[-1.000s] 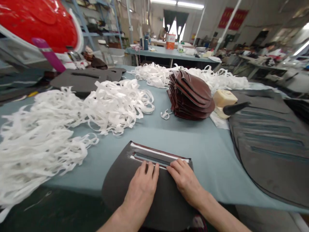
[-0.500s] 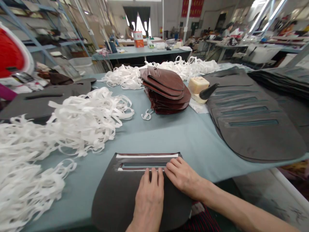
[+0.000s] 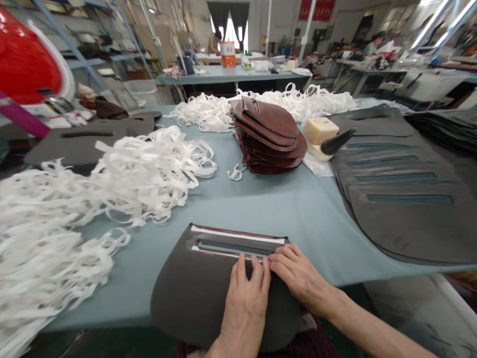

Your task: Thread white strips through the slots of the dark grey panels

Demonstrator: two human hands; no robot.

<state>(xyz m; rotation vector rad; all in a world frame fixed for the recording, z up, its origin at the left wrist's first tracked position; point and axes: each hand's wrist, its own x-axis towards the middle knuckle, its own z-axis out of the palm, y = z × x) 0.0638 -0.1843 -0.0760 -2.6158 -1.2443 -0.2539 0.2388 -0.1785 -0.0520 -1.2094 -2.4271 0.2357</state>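
Note:
A dark grey rounded panel (image 3: 194,293) lies at the table's front edge, turned slightly, its lower part reaching over the edge. Near its top is a long slot with brown edging, and white strips (image 3: 238,234) run above and below the slot. My left hand (image 3: 248,293) rests palm down on the panel, fingers spread, tips on the slot's lower edge. At the slot's right end, my right hand (image 3: 300,276) has its fingers bent and close together on the panel's edging. The thumb of my right hand is mostly hidden.
White tape loops (image 3: 149,174) are heaped at left, with more tape behind. A stack of brown flaps (image 3: 270,136) stands mid-table. Beside it are a yellowish block (image 3: 320,131) and a black-handled tool (image 3: 337,142). Slotted grey panels (image 3: 402,219) overlap at right.
The view has shifted, so everything sits differently in the picture. The panel is now tilted, its right side lower. Both hands stay on it at the slot's lower edge.

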